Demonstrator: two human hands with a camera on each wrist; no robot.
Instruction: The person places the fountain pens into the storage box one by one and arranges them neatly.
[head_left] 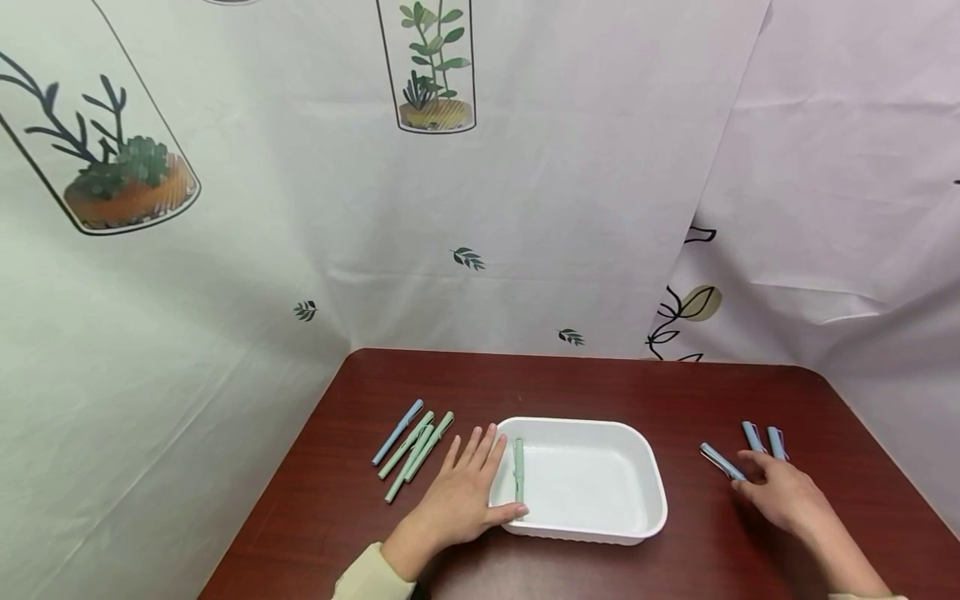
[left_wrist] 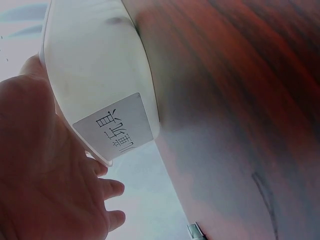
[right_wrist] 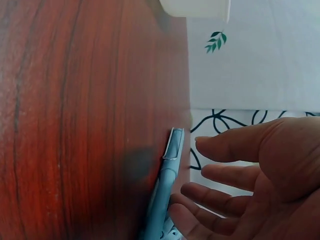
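My left hand [head_left: 465, 492] rests with spread fingers on the left rim of a white plastic tray [head_left: 651, 492], thumb over its front left corner. Inside, along the tray's left wall, lies a light green pen [head_left: 519, 471]. To the right, my right hand [head_left: 783, 492] hovers low over the table beside a blue pen [head_left: 722, 460]. Its fingers [right_wrist: 220, 177] are loosely bent, alongside the pen's clipped end in the right wrist view, not wrapped round it. Two more blue pens [head_left: 752, 436] lie just beyond that hand, partly hidden by it.
Left of the tray, three green pens [head_left: 430, 446] and one blue pen [head_left: 397, 432] lie slanted on the dark red table [head_left: 585, 387]. A printed white cloth [head_left: 570, 208] hangs behind and at the sides. A label [left_wrist: 117, 127] is on the tray's outer wall.
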